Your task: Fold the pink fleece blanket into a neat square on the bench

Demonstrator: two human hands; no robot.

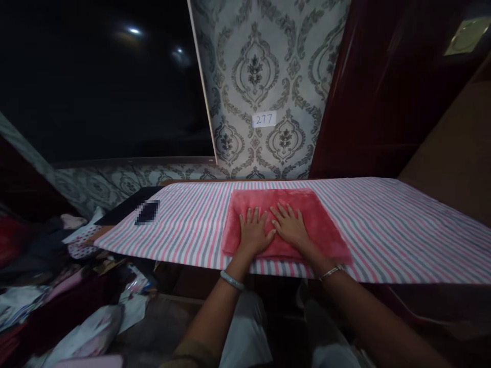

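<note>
A folded red plush cloth lies flat on a table spread with a striped pink, grey and white cover. On the left part of the cloth my left hand rests palm down, fingers spread. My right hand lies flat beside it, its fingers apart as well. The two thumbs come close to each other near the middle of the cloth. Neither hand grips anything. Whether the cloth is a towel or a blanket I cannot tell.
At the table's left end sits a dark pixelated object. A large television hangs behind on the left. Clothes and other items are heaped at the lower left. A paper label reading 277 is on the patterned wall.
</note>
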